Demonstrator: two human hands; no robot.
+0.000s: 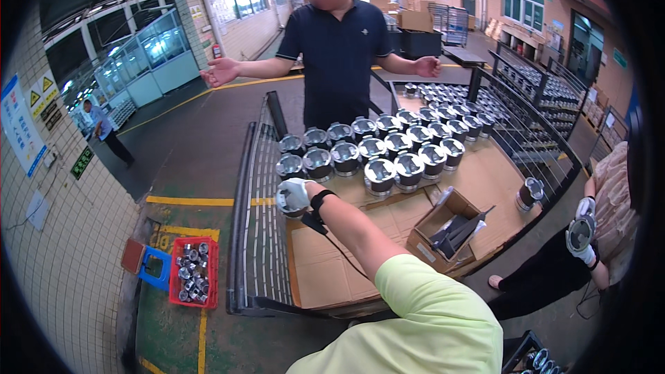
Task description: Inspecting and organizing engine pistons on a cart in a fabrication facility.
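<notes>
Now my gloved left hand (294, 194) grips a metal piston (291, 206).
It sits at the near-left corner of the cardboard-lined cart (325, 270), beside rows of pistons (377, 149).

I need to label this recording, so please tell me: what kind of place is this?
Probably a factory floor. Rows of metal pistons stand on a cardboard-lined cart, the gloved left hand holds one, a red crate of metal parts sits on the floor, and yellow lines mark the lanes.
</notes>
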